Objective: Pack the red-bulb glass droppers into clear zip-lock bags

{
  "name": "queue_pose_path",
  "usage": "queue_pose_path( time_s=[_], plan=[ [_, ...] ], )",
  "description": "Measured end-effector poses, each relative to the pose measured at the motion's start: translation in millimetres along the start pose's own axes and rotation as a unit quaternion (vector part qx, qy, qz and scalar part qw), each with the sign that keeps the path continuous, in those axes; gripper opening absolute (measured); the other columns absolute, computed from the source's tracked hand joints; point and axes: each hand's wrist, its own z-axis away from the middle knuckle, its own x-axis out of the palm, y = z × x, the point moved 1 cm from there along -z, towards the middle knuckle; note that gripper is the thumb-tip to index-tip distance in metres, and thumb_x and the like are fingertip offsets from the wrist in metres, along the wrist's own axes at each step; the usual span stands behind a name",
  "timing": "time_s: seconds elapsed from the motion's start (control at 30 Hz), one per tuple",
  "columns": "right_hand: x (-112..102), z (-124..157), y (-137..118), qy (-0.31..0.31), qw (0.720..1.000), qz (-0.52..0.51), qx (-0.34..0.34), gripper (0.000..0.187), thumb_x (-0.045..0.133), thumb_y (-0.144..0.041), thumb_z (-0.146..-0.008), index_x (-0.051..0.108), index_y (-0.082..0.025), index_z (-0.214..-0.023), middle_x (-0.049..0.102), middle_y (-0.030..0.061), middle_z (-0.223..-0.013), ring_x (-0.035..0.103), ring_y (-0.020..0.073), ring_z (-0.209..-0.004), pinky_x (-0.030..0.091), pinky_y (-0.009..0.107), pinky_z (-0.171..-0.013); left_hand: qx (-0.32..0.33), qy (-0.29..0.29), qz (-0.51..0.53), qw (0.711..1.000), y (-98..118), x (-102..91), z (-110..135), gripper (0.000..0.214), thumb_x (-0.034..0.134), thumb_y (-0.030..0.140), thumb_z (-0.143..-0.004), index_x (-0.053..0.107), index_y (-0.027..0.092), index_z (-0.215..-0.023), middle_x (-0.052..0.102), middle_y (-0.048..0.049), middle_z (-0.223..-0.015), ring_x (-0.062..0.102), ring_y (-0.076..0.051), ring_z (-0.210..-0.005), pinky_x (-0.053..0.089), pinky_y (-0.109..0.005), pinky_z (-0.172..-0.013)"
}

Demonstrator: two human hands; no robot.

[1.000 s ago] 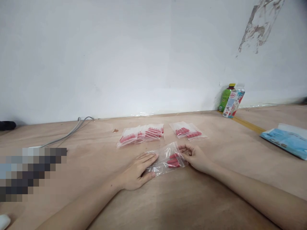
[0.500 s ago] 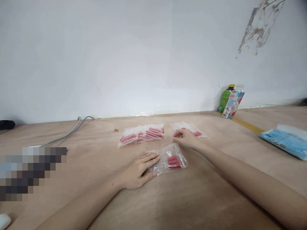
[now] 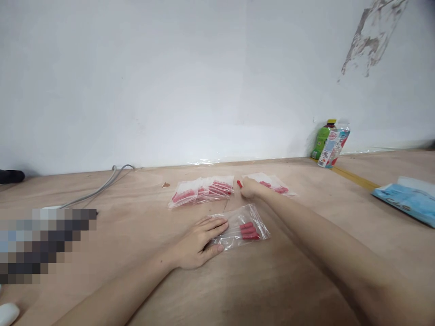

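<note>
My left hand (image 3: 204, 240) lies flat, fingers stretched, on the left part of a clear plastic bag (image 3: 233, 245). Inside that bag are several red-tipped sticks (image 3: 249, 231), their thin pale ends running towards my fingers. Further back, my right hand (image 3: 250, 187) is curled closed just above the table, its fingertips mostly hidden. A small red piece (image 3: 239, 184) sticks out at its left side and appears held. Left of this hand lies a row of overlapping filled bags (image 3: 200, 192) with red contents. More such bags (image 3: 277, 183) lie behind and right of it.
Against the wall (image 3: 183, 90) stand a green bottle (image 3: 321, 142) and a patterned bottle (image 3: 333, 147). A blue soft pack (image 3: 404, 201) lies at right, near yellow tape (image 3: 355, 179). Grey cables (image 3: 98, 194) run at left beside a blurred-out area. A white object (image 3: 8, 313) sits at lower left.
My right hand has moved left and slightly back, and its fingers have closed by the small red piece. My left hand stays on the clear bag. The view has shifted slightly.
</note>
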Motion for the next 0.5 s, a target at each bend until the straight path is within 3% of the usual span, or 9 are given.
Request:
queue_pose_path(
  time_s=[0.07, 0.13, 0.2, 0.33, 0.43, 0.5],
  plan=[
    [-8, 10, 12, 0.013, 1.000, -0.019, 0.005, 0.044, 0.053, -0.016, -0.067, 0.047, -0.007, -0.109, 0.064, 0.0110, -0.072, 0.060, 0.0189, -0.062, 0.043, 0.025, -0.053, 0.001, 0.003, 0.002, 1.000, -1, 0.3, 0, 0.050, 0.038, 0.038, -0.089, 0.025, 0.024, -0.136, 0.031, -0.0054, -0.139, 0.027, -0.022, -0.127, 0.022, -0.043, -0.104],
    [-13, 24, 27, 0.045, 0.995, -0.085, 0.002, 0.059, 0.046, -0.016, -0.072, 0.025, -0.008, -0.126, 0.061, 0.0048, -0.067, 0.058, 0.0154, -0.055, 0.043, 0.024, -0.051, 0.001, 0.002, 0.002, 1.000, 0, 0.1, 0, 0.050, 0.038, 0.037, -0.089, 0.026, 0.023, -0.135, 0.031, -0.0055, -0.138, 0.027, -0.022, -0.127, 0.021, -0.043, -0.105],
    [-15, 40, 42, 0.104, 0.969, -0.224, -0.002, 0.070, 0.046, -0.017, -0.073, 0.008, -0.012, -0.131, 0.055, -0.0031, -0.059, 0.055, 0.0134, -0.047, 0.043, 0.023, -0.045, 0.000, 0.001, 0.001, 1.000, 0, -0.3, 0, 0.050, 0.039, 0.037, -0.089, 0.027, 0.023, -0.135, 0.031, -0.0055, -0.138, 0.028, -0.022, -0.127, 0.021, -0.043, -0.105],
    [-5, 70, 63, 0.186, 0.875, -0.447, 0.025, 0.067, 0.052, -0.023, -0.069, 0.015, -0.020, -0.125, 0.048, -0.0093, -0.054, 0.054, 0.0127, -0.045, 0.046, 0.023, -0.042, -0.001, 0.002, -0.002, 1.000, 0, -0.9, 0, 0.050, 0.038, 0.037, -0.089, 0.026, 0.024, -0.135, 0.032, -0.0053, -0.138, 0.028, -0.022, -0.126, 0.021, -0.043, -0.105],
    [6, 86, 61, 0.176, 0.819, -0.543, 0.060, 0.054, 0.057, -0.023, -0.067, 0.025, -0.022, -0.110, 0.052, -0.0083, -0.057, 0.058, 0.0130, -0.049, 0.051, 0.025, -0.048, -0.006, -0.002, -0.004, 1.000, 0, -0.1, 0, 0.050, 0.038, 0.038, -0.089, 0.026, 0.023, -0.135, 0.032, -0.0059, -0.138, 0.028, -0.022, -0.127, 0.020, -0.043, -0.105],
    [12, 93, 54, 0.142, 0.799, -0.581, 0.063, 0.042, 0.057, -0.023, -0.069, 0.029, -0.023, -0.100, 0.055, -0.0066, -0.059, 0.060, 0.0132, -0.052, 0.052, 0.026, -0.051, -0.007, 0.000, -0.007, 1.000, 0, 0.4, 0, 0.050, 0.038, 0.038, -0.089, 0.025, 0.023, -0.136, 0.031, -0.0062, -0.138, 0.027, -0.022, -0.127, 0.021, -0.043, -0.105]
  ],
)
